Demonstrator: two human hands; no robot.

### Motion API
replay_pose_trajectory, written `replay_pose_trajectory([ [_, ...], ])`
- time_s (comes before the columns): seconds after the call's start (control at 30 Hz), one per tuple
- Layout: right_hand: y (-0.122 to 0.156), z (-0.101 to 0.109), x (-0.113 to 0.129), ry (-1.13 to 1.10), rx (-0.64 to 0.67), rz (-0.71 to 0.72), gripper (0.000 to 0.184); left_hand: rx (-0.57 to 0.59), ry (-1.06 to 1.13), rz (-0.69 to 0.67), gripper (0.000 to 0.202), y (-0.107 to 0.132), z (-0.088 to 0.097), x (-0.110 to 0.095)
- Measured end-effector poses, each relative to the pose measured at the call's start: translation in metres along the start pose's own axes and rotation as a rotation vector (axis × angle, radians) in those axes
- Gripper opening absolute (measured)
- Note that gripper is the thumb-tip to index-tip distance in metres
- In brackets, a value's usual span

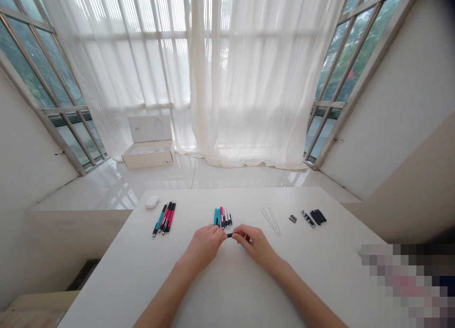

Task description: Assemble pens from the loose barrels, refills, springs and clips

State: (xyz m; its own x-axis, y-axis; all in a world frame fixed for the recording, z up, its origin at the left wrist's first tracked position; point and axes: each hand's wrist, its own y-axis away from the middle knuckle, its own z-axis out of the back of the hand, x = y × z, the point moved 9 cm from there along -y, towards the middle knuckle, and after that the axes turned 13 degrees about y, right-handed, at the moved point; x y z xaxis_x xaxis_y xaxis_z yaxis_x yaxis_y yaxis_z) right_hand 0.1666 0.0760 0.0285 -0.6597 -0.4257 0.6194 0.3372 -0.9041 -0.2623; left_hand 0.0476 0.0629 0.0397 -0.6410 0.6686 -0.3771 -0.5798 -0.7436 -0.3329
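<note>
Over the middle of the white table (149, 280), my left hand (206, 242) and my right hand (253, 242) meet at a short black pen part (229, 235), possibly a grip. Fingers of both hands are closed on its two ends, which they hide. Just beyond my left hand lie several pen barrels, turquoise (216, 216), red (222, 216) and white (227, 214). To the left is a group of whole-looking pens (165, 218) in turquoise, red and black. Right of my hands, thin refills (271, 221) lie fanned out.
Farther right are small metallic parts (292, 219), silver-and-black pieces (308, 218) and black grips (318, 217). A white rounded case (152, 202) sits at the table's far left corner. An open white box (148, 157) stands on the sill before the curtain (249, 91).
</note>
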Motion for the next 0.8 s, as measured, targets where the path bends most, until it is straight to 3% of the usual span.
replay_pose_trajectory([
  [0.23, 0.001, -0.009, -0.011, -0.197, 0.102, -0.129, 0.029, 0.031, 0.090, 0.053, 0.022, 0.002, -0.001, 0.002],
  [0.4, 0.004, -0.016, -0.013, -0.170, 0.117, -0.147, 0.047, 0.067, 0.103, 0.063, 0.015, 0.003, -0.003, -0.002],
  [0.53, 0.004, -0.019, -0.013, -0.189, 0.154, -0.160, 0.040, 0.085, 0.083, 0.061, 0.021, 0.004, -0.001, -0.005],
  [0.8, 0.005, -0.015, -0.007, -0.155, 0.170, -0.148, 0.040, 0.094, -0.013, -0.019, 0.014, 0.003, 0.000, -0.012],
])
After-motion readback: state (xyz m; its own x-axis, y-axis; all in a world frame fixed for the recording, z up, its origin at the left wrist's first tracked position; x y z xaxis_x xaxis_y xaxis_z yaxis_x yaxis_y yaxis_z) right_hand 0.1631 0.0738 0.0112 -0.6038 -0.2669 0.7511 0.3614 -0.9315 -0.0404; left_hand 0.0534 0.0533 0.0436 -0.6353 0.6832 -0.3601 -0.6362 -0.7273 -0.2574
